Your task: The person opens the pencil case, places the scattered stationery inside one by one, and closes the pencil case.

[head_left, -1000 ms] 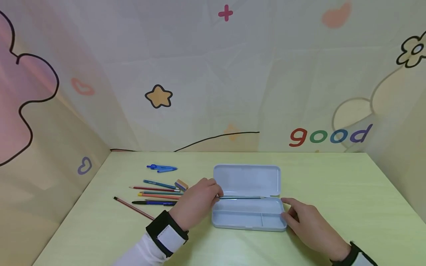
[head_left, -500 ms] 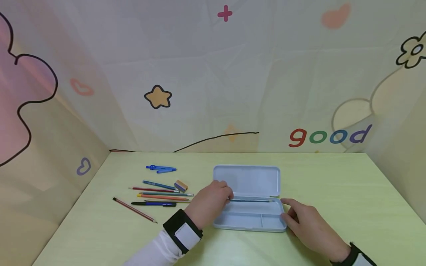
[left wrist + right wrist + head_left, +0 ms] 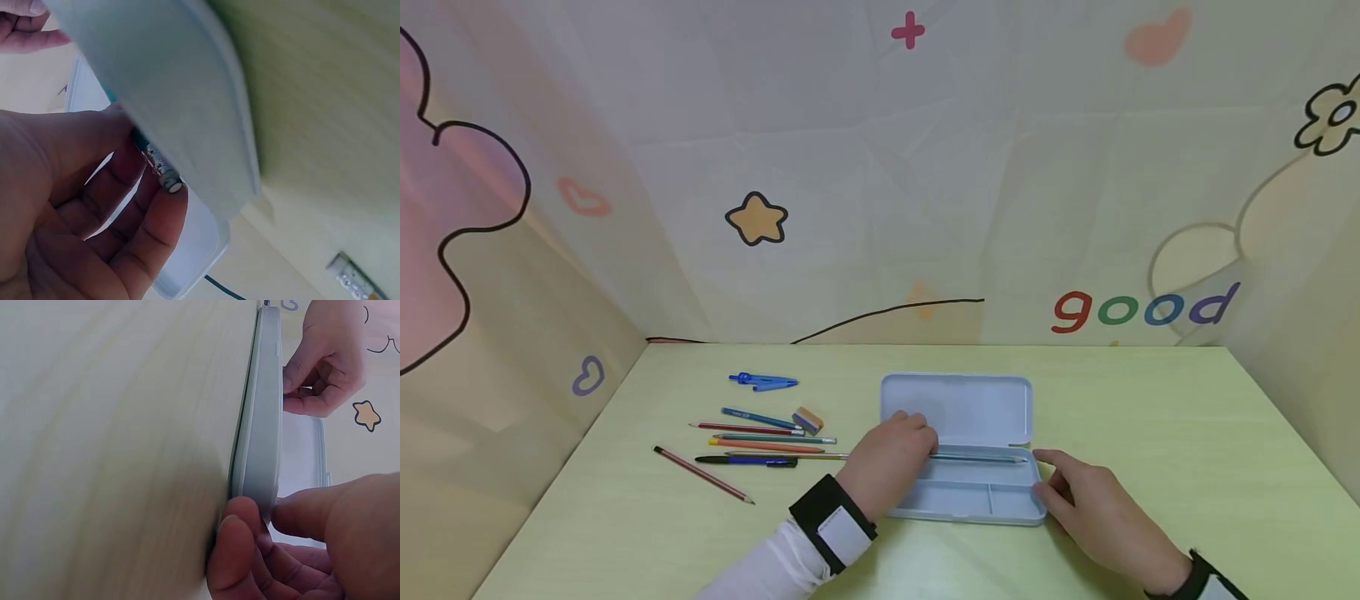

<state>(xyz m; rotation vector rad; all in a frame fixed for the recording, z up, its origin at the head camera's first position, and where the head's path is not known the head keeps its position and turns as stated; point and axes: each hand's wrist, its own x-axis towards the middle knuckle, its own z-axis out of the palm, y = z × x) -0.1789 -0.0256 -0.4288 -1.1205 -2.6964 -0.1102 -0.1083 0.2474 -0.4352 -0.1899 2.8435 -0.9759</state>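
Observation:
A light blue pencil case lies on the table with its lid folded back. In its rear compartment lies the sharpened end of a teal pencil. My left hand pinches that pencil near its eraser end, over the case's left side; the left wrist view shows the metal ferrule by the fingertips. At the right end of the case, my right hand grips the wall, thumb on one side and fingers on the other in the right wrist view. The left hand covers the case's left part in the head view.
Left of the case lie several pencils, including an orange pencil and a separate striped pencil. Beside them are a blue pen and an eraser. A blue compass lies farther back. A printed cloth backdrop stands behind.
My left hand has moved right and slightly toward me, bringing the teal pencil from above the hinge down into the rear compartment. The right hand stays at the case's right end.

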